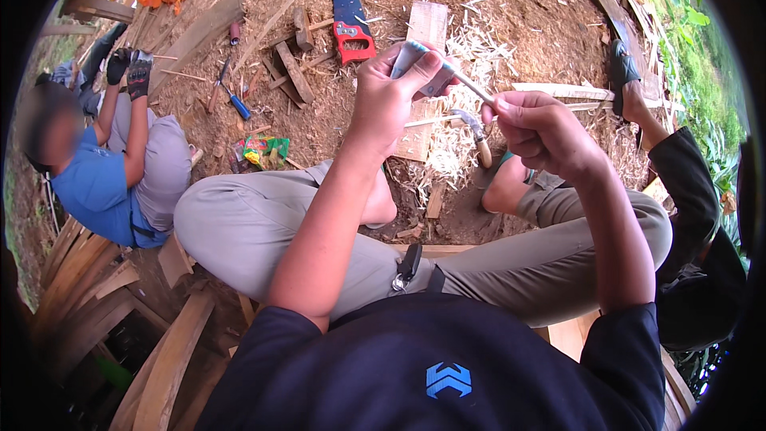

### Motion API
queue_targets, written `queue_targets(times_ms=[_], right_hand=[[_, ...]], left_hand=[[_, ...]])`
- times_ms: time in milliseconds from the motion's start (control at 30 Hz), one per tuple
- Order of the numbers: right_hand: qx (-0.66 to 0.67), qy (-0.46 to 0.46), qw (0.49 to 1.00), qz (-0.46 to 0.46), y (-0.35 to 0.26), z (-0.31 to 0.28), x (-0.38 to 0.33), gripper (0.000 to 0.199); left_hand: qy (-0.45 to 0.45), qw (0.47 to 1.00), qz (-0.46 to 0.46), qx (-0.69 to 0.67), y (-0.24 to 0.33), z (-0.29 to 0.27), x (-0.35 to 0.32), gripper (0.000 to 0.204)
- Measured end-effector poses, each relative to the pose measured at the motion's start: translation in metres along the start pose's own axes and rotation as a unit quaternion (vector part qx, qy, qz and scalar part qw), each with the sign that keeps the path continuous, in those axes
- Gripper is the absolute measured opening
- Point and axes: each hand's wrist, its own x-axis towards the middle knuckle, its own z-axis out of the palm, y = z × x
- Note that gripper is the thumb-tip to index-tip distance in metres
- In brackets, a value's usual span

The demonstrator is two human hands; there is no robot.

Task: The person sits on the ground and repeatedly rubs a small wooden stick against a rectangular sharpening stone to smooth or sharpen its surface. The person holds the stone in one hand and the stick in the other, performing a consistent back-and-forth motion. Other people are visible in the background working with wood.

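My left hand [384, 88] is closed around a folded grey sheet [405, 59] that looks like sandpaper, with the thumb pressed on top. A thin pale wooden stick [472, 85] runs out of the fold towards the right. At its other end my right hand [550, 129] pinches the stick between thumb and fingers. Beneath both hands lie a flat wooden board [428, 22] and a hammer [483, 153] with a wooden handle. Pale wood shavings [447, 169] are scattered around them.
A handsaw [352, 38] with a red handle lies ahead. Left of it are wood offcuts [294, 72], a blue-handled tool [238, 105] and colourful packets [262, 150]. A gloved person [104, 168] sits at left; another person's dark-clothed limb [678, 183] is at right.
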Motion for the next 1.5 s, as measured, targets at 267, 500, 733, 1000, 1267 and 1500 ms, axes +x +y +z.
queue_targets(times_ms=[267, 500, 733, 1000, 1267, 1500], right_hand=[[-0.473, 0.26, 0.786, -0.301, 0.024, 0.009, 0.022, 0.015], [-0.444, 0.26, 0.776, -0.366, 0.041, 0.009, 0.038, 0.02], [-0.003, -0.044, 0.998, -0.034, 0.018, -0.011, 0.017, 0.02], [-0.632, 0.302, 0.57, -0.43, 0.03, 0.009, 0.029, 0.017], [-0.01, -0.044, 0.996, -0.075, 0.019, -0.013, 0.019, 0.024], [-0.314, 0.182, 0.908, -0.209, 0.022, 0.005, 0.024, 0.029]], left_hand=[[0.064, 0.994, 0.004, 0.087, 0.003, 0.0, 0.001, 0.012], [0.098, 0.994, -0.008, 0.041, -0.006, -0.001, -0.001, 0.013], [0.066, 0.997, -0.022, 0.032, -0.012, 0.001, -0.007, 0.015], [0.141, 0.989, 0.015, 0.031, 0.001, -0.001, 0.004, 0.016], [0.053, 0.998, -0.005, 0.021, 0.009, 0.005, -0.007, 0.014], [0.104, 0.988, 0.012, 0.111, 0.004, 0.008, -0.004, 0.017]])
